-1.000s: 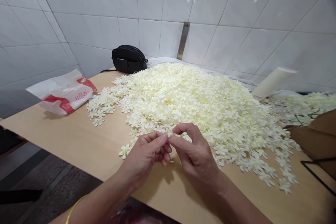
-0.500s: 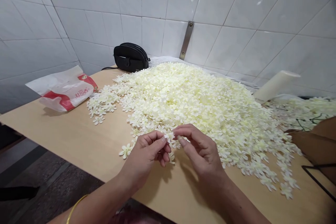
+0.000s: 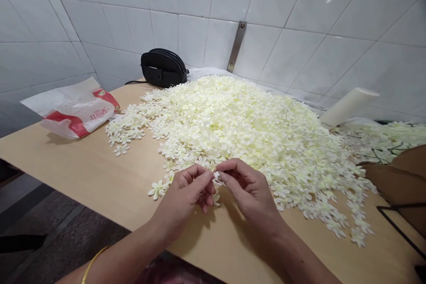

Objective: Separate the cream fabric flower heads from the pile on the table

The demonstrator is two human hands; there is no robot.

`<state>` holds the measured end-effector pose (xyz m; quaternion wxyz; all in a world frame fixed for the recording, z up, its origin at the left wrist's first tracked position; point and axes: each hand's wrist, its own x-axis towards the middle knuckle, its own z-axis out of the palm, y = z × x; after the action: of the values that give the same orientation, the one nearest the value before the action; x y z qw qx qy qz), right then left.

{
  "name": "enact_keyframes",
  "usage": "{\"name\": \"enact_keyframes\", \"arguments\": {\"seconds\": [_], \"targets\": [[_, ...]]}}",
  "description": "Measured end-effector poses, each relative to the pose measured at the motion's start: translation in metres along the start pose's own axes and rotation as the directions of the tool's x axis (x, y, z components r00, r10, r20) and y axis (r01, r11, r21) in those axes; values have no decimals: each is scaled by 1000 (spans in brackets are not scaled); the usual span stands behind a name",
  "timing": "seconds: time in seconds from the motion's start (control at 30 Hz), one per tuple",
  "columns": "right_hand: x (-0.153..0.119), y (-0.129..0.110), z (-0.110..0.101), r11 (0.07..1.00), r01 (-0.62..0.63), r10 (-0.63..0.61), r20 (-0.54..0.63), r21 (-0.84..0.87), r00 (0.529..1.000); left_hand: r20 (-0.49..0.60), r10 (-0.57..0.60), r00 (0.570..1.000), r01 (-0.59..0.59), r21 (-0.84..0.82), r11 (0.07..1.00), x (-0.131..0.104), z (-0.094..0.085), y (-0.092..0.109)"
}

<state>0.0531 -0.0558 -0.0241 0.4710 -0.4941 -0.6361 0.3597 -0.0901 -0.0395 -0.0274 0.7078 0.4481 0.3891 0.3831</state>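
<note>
A broad heap of pale yellow-white artificial blossoms (image 3: 239, 120) covers the middle of the wooden table (image 3: 100, 173). At its front edge my left hand (image 3: 191, 191) is closed, thumb and forefinger pinched on a small white blossom (image 3: 216, 176) that is partly hidden by the fingers. My right hand (image 3: 248, 188) is beside it, thumb and forefinger pressed together at the same blossom, the fingertips of both hands nearly touching. Two loose blossoms (image 3: 157, 189) lie just left of my left hand.
A white and red bag (image 3: 80, 113) lies at the left, and a black purse (image 3: 163, 69) stands against the tiled wall. At the right are a white roll (image 3: 349, 107), more blossoms with dark stems (image 3: 382, 155), brown material (image 3: 396, 186) and a black wire frame (image 3: 399, 226).
My right hand has moved left to my left hand, and its thumb and forefinger have closed at the blossom. The camera view has shifted slightly.
</note>
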Motion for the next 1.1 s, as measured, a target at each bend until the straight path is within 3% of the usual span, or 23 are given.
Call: {"name": "enact_keyframes", "arguments": {"seconds": [0.2,0.43,0.9,1.1], "targets": [[0,0,4,992,82,-88,-62,-99,994,-17,57,998,-54,132,990,2,2,0],[0,-4,3,982,-25,33,-37,186,999,-20,72,997,-73,-46,996,3,6,-4],[3,-3,1,918,-125,123,28,377,992,-4,158,987,-155,174,973,-1,4,-5],[3,0,-1,873,-187,167,83,450,982,8,102,995,-102,67,992,-1,5,-7]]}}
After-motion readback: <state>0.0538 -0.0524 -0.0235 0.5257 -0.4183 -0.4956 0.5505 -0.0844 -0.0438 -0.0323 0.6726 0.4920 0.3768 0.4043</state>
